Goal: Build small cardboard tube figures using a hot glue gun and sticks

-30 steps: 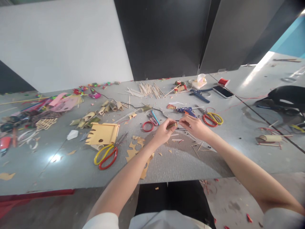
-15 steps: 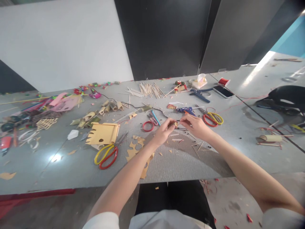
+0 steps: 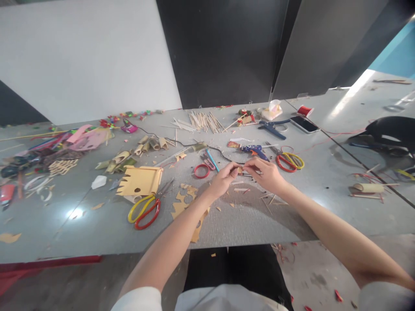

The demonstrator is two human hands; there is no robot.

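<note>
A small yellowish-brown piece [image 3: 240, 170], too small to name, is pinched in the fingers of my left hand [image 3: 224, 178] above the middle of the table. My right hand [image 3: 266, 173] has closed fingers at the same piece, its fingertips touching or nearly so; whether it grips anything else I cannot make out. Just behind the right hand lies a blue glue gun [image 3: 254, 150] with an orange trigger. Left of my hands are a red tape ring [image 3: 201, 171] and a blue-handled tool [image 3: 213, 160]. Thin sticks [image 3: 268, 200] and scraps lie beneath.
Red-and-yellow scissors [image 3: 148, 211] lie left, beside a notched yellow card [image 3: 142, 181]. A second pair of scissors [image 3: 289, 161] lies right. Behind are a stick pile [image 3: 205, 122], blue pliers [image 3: 273, 128], a phone [image 3: 304, 124] and red thread [image 3: 305, 111]. Bamboo pieces [image 3: 119, 160] lie left.
My right hand has moved slightly left and closer to my left hand, its fingertips now at the small piece. The left hand stays nearly in place, still pinching it.
</note>
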